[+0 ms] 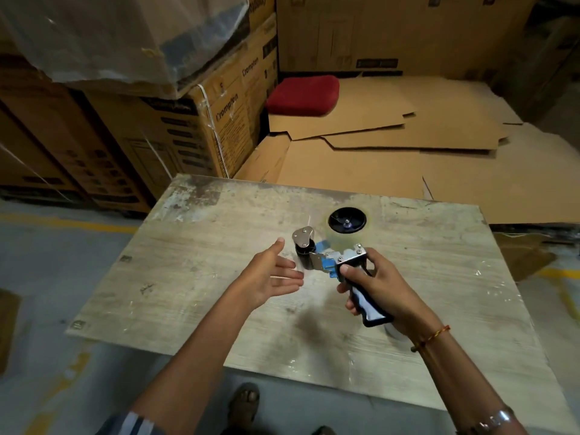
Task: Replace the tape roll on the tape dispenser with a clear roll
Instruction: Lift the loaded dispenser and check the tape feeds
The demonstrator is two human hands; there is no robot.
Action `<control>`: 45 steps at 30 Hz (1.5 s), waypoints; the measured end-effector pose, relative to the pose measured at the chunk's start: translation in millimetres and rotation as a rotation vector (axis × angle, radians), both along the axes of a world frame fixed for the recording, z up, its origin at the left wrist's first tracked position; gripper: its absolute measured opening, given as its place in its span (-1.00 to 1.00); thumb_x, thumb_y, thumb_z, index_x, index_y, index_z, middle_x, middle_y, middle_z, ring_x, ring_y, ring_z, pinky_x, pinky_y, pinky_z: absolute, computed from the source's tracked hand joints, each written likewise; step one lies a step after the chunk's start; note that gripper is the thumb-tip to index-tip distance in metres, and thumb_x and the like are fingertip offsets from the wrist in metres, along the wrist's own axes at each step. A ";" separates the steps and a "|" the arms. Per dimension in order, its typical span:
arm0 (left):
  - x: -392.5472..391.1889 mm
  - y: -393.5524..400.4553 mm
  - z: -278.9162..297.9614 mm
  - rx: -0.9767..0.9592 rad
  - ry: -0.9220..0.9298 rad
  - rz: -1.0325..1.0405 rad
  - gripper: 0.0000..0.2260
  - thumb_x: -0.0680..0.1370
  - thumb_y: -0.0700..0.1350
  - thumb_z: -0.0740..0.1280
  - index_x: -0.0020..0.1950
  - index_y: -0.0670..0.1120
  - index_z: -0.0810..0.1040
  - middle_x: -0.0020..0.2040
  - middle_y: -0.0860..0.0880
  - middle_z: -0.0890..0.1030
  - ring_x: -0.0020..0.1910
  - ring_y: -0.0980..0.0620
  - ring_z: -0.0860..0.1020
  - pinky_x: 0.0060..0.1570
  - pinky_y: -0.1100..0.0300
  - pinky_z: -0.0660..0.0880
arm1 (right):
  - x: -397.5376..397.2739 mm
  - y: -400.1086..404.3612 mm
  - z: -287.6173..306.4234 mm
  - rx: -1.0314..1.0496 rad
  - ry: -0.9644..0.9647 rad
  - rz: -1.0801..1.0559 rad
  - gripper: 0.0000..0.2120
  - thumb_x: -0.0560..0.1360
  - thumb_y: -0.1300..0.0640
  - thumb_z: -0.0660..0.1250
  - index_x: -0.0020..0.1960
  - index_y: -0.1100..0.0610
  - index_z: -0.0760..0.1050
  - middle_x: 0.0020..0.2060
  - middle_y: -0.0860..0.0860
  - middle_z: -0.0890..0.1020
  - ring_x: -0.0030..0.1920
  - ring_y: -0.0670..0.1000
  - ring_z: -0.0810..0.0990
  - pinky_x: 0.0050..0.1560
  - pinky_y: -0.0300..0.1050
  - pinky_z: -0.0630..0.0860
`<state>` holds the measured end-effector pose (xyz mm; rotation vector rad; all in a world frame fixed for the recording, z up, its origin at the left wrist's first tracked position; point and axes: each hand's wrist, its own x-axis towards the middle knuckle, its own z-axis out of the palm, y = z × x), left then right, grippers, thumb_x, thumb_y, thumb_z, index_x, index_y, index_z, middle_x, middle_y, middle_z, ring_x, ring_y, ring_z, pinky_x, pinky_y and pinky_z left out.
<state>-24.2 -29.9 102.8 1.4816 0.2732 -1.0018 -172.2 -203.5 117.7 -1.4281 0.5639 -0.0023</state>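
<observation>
My right hand [381, 287] grips the tape dispenser [337, 262] handle, left hand [270, 274] relaxed at nine o'clock; I should steady the clear roll [346, 222] while threading its end.

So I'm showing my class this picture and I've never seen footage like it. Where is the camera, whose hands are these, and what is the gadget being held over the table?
There is only one picture, taken by a camera worn on a person's head, looking forward and down, so you see that person's own two bare hands; no machine is involved. The right hand grips the black-and-blue handle of a tape dispenser, a hand-held gun for sealing boxes, held just above a worn wooden table. At its far end a clear tape roll seems to sit around the black wheel; it is hard to make out. The left hand holds nothing, palm open beside the dispenser's metal front end. Behind the table lie flattened cardboard sheets, stacked cartons and a red cushion.
</observation>
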 end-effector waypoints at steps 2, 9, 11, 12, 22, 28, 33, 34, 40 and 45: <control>8.1 -2.7 -5.8 -0.091 0.131 -0.011 -0.41 0.61 0.20 0.25 0.19 -0.38 0.51 0.07 -0.38 0.65 -0.01 -0.29 0.70 -0.02 -0.08 0.66 | -0.9 3.4 -3.7 -0.095 -0.010 -0.020 -0.77 0.57 0.21 0.40 0.19 0.07 0.45 -0.16 0.33 0.64 -0.39 0.21 0.60 -0.34 0.04 0.57; 31.2 -9.2 -40.7 -0.194 0.316 -0.091 -0.59 0.63 0.06 0.29 0.22 -0.30 0.46 0.20 -0.28 0.59 -0.07 -0.24 0.70 -0.05 -0.11 0.64 | -3.2 39.1 1.7 -0.693 0.153 -0.065 -0.67 0.55 0.08 0.43 0.25 -0.07 0.41 -0.08 -0.09 0.68 -0.40 -0.08 0.69 -0.44 -0.31 0.54; 38.2 -9.8 -48.8 -0.182 0.323 -0.133 -0.61 0.61 0.09 0.31 0.18 -0.24 0.46 0.13 -0.22 0.59 -0.05 -0.23 0.69 0.00 -0.13 0.62 | -4.0 51.8 3.1 -0.782 0.205 -0.085 -0.61 0.54 0.04 0.44 0.29 -0.08 0.35 -0.07 -0.11 0.68 -0.39 -0.18 0.67 -0.41 -0.43 0.49; 41.4 -10.2 -50.3 -0.172 0.326 -0.165 -0.61 0.61 0.11 0.31 0.17 -0.23 0.47 0.09 -0.21 0.59 -0.03 -0.23 0.68 0.03 -0.14 0.61 | -5.6 57.4 1.6 -0.816 0.229 -0.092 -0.56 0.54 0.02 0.44 0.31 -0.08 0.31 -0.07 -0.10 0.68 -0.38 -0.20 0.66 -0.37 -0.46 0.49; 39.5 -21.3 -54.9 -0.077 0.216 -0.375 -0.83 0.58 -0.26 0.29 -0.22 -0.21 0.50 -0.36 -0.19 0.52 -0.27 -0.12 0.53 0.05 -0.10 0.62 | -31.9 105.5 -15.1 -0.806 0.309 -0.250 -0.29 0.43 0.07 0.55 0.31 -0.15 0.11 0.02 -0.03 0.67 -0.08 -0.02 0.64 -0.13 -0.19 0.50; 27.5 -29.0 -55.5 -0.082 0.235 -0.391 -0.87 0.56 -0.34 0.26 -0.10 -0.20 0.58 -0.36 -0.08 0.46 -0.36 -0.01 0.40 -0.38 0.14 0.53 | -48.9 118.2 -26.9 -0.624 0.376 -0.409 -0.13 0.33 -0.11 0.60 0.46 -0.16 0.15 0.12 -0.04 0.67 0.05 0.04 0.69 0.09 0.03 0.62; 17.7 -35.0 -63.9 -0.062 0.210 -0.457 -0.88 0.56 -0.34 0.28 -0.11 -0.20 0.59 -0.31 -0.09 0.46 -0.33 -0.01 0.44 -0.19 0.08 0.60 | -52.8 128.7 -28.3 -0.584 0.372 -0.435 -0.05 0.28 -0.33 0.55 0.50 -0.16 0.14 0.22 -0.12 0.58 0.10 -0.03 0.60 -0.05 -0.17 0.56; 17.4 -35.6 -64.9 -0.055 0.202 -0.477 -0.88 0.56 -0.33 0.28 -0.09 -0.20 0.58 -0.33 -0.08 0.46 -0.35 -0.01 0.45 -0.23 0.08 0.61 | -53.0 130.5 -28.9 -0.604 0.371 -0.465 -0.10 0.31 -0.32 0.53 0.49 -0.13 0.16 0.18 -0.14 0.59 0.06 -0.05 0.59 -0.12 -0.24 0.51; 17.2 -41.2 -69.9 -0.061 0.169 -0.665 -0.88 0.58 -0.28 0.25 0.01 -0.16 0.57 -0.43 -0.04 0.47 -0.44 0.01 0.45 -0.41 0.14 0.59 | -66.7 145.2 -38.8 -0.662 0.386 -0.571 -0.36 0.38 -0.30 0.47 0.30 -0.24 0.20 -0.09 -0.26 0.60 -0.11 -0.20 0.61 -0.19 -0.27 0.48; 3.9 -50.7 -79.9 -0.085 0.031 -0.897 -0.88 0.57 -0.31 0.27 -0.04 -0.11 0.52 -0.24 -0.10 0.56 -0.35 -0.02 0.49 -0.40 0.13 0.59 | -86.0 161.4 -58.4 -0.752 0.464 -0.598 -0.35 0.40 -0.21 0.49 0.32 -0.08 0.23 -0.18 -0.24 0.55 -0.20 -0.19 0.56 -0.28 -0.31 0.38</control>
